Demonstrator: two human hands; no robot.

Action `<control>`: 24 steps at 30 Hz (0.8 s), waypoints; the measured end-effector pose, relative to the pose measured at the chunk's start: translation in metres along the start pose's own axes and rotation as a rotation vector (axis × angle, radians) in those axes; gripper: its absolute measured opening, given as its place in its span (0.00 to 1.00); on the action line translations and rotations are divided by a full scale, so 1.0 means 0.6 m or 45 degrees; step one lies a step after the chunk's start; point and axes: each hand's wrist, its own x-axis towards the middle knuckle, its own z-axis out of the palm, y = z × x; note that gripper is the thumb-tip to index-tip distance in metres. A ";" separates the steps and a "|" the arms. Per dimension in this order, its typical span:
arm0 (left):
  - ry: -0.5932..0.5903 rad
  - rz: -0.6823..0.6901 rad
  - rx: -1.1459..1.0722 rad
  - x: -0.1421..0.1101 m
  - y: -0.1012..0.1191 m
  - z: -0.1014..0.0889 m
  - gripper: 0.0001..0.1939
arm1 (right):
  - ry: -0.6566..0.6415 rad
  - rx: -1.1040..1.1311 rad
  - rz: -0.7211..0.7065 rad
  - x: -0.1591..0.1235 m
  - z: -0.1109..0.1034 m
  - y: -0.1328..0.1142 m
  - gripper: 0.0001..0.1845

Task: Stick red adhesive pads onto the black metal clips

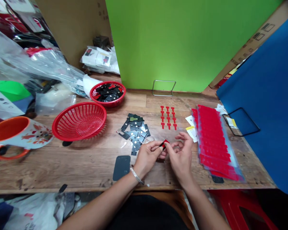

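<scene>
Over the table's front part, my left hand (147,156) pinches a small flat black piece (162,145) between thumb and fingers. A red piece (166,141) lies on its upper end. The thumb of my right hand (182,156) presses on that red end, its other fingers curled loosely. Left of my hands is a loose pile of flat black pieces (135,131), some with pale round spots. Beyond my hands, several red T-shaped pieces (168,118) lie in neat rows. Whether the red piece is fixed to the black one, I cannot tell.
At right lies a stack of red sheets in clear plastic (213,137). Left stand an open red basket (79,121), a smaller basket of black pieces (109,93) and an orange-and-white mug (36,135). Wire stands (164,95) hold green and blue boards. A dark pad (121,167) lies near the front edge.
</scene>
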 end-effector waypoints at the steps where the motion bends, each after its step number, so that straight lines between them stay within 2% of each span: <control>1: 0.014 -0.009 0.004 -0.001 0.001 0.000 0.14 | -0.003 0.040 0.043 0.003 -0.001 0.002 0.28; 3: 0.024 -0.022 0.002 -0.003 0.003 0.001 0.14 | -0.111 0.117 0.137 0.009 -0.005 0.007 0.29; 6: 0.013 -0.028 -0.015 -0.006 0.007 0.004 0.14 | -0.315 0.188 0.215 0.014 -0.009 0.016 0.16; 8: -0.005 -0.031 -0.015 -0.008 0.009 0.005 0.15 | -0.369 0.196 0.227 0.014 -0.009 0.019 0.11; 13: -0.032 -0.033 0.011 -0.012 0.003 0.001 0.13 | -0.427 0.311 0.359 0.008 -0.001 0.030 0.13; 17: -0.006 -0.010 0.061 0.001 0.011 -0.022 0.12 | -0.415 0.418 0.462 0.011 0.003 0.050 0.16; 20: 0.167 0.124 0.171 0.027 0.057 -0.062 0.12 | -0.389 0.421 0.508 0.015 -0.003 0.065 0.18; 24: 0.378 0.440 0.406 0.081 0.171 -0.144 0.13 | -0.428 0.383 0.523 0.013 -0.012 0.070 0.18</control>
